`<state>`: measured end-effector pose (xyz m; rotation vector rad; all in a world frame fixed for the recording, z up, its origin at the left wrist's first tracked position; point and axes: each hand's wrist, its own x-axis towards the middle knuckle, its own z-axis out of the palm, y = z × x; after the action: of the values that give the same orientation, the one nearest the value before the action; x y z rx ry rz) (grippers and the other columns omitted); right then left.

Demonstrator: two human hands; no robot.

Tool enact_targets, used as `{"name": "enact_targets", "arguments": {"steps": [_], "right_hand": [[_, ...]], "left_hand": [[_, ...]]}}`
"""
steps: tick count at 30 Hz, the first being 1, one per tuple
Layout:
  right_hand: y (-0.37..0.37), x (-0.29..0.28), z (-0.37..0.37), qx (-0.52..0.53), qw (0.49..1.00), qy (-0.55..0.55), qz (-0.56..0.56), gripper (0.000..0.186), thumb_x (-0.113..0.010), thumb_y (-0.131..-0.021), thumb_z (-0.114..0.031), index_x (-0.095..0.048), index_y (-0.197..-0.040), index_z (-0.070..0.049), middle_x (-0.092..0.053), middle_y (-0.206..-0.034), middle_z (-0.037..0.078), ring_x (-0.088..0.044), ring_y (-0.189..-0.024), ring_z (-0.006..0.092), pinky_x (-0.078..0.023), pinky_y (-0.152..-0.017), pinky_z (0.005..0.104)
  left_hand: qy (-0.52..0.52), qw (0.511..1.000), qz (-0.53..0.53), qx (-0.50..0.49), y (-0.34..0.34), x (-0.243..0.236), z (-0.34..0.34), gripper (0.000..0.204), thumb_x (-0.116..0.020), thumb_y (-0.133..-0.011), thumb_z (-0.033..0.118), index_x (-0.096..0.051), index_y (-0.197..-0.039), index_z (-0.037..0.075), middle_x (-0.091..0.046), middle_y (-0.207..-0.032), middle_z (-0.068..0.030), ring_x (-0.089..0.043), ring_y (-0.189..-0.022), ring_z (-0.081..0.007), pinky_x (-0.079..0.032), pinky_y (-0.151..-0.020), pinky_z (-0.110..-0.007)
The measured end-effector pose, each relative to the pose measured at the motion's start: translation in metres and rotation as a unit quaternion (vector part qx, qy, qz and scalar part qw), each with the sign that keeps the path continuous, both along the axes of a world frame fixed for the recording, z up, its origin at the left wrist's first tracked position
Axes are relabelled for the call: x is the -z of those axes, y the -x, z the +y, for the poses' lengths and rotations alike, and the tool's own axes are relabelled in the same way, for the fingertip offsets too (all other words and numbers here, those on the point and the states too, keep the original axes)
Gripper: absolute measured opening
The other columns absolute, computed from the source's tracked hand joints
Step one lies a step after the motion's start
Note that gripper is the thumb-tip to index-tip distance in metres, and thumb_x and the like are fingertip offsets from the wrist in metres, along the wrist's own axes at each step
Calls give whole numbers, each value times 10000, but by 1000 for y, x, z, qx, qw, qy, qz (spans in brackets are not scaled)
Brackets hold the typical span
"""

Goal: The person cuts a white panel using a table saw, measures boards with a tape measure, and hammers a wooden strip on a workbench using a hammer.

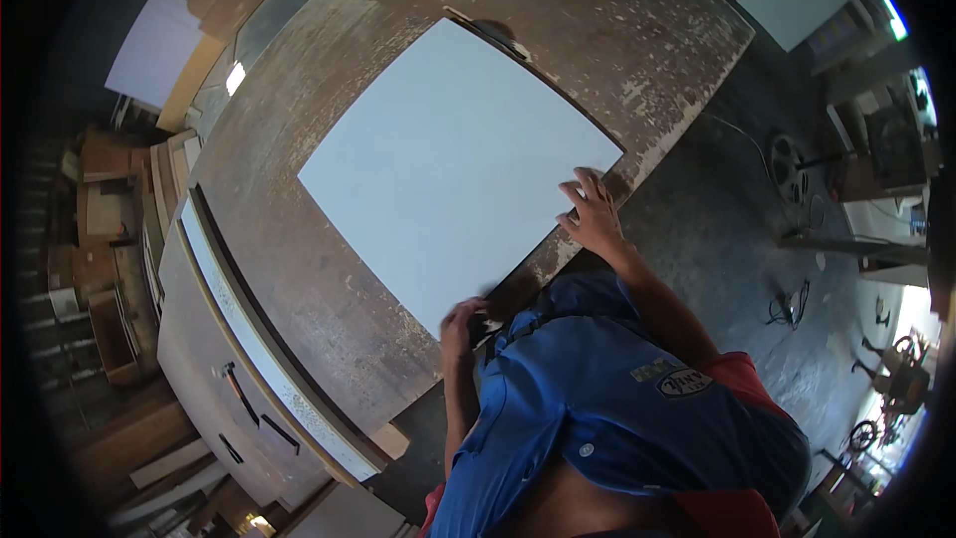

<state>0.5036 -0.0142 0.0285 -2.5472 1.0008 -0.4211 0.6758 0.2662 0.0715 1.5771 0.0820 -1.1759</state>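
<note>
A large white square panel (458,159) lies flat on a worn brown worktable (349,269). At the panel's right near edge rests my right hand (597,217), open, its fingers spread over the edge and the fingertips on the white face. My left hand (460,331) is at the panel's nearest corner, close to my body. Motion smears its fingers, and something dark shows beside them that I cannot make out. Along the panel's far right edge a thin dark strip (558,88) sticks out, with a dark rounded shape (498,35) next to it.
To the left, a long pale-topped strip (269,339) runs along the table. Beyond it a hammer (240,394) lies on another brown surface. Stacked boards (105,239) fill the far left. On the floor at right are a cable (787,307) and a round metal wheel-like part (787,161).
</note>
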Motion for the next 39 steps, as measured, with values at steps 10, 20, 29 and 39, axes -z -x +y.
{"name": "enact_targets", "arguments": {"steps": [10,20,29,39], "right_hand": [[31,13,-52,84,996,-40,-16,880,-889,-568,-326,-493,-1340,-183,-209,-1512,220,-230,-1379,447,-309,-1096,522],[-4,17,-96,118,992,-12,-35,850,-901,-544,-342,-520,-1291,-205,-240,-1497,188,-300,-1352,425,-336,-1076,515],[-5,27,-99,140,985,-1,-104,926,-893,-537,-385,-465,-1330,-169,-233,-1510,170,-308,-1351,401,-327,-1079,505],[-7,25,-103,137,985,-11,-107,881,-877,-549,-415,-487,-1297,-161,-283,-1498,151,-323,-1343,407,-330,-1078,514]], "left_hand": [[-221,895,-387,-17,-105,68,67,473,-657,-779,234,-635,-1168,-33,-668,-946,-204,-639,-890,-331,-487,-817,-412],[-139,907,-397,-6,-123,58,20,293,-600,-806,226,-640,-915,-43,-562,-802,-85,-501,-716,-168,-403,-648,-320],[-111,934,-338,-24,-139,71,19,303,-626,-819,196,-637,-957,-73,-599,-900,-72,-529,-809,-170,-427,-722,-334],[-45,946,-320,-24,-130,69,30,181,-602,-879,149,-640,-928,-22,-540,-904,-41,-491,-860,-143,-383,-778,-301]]}}
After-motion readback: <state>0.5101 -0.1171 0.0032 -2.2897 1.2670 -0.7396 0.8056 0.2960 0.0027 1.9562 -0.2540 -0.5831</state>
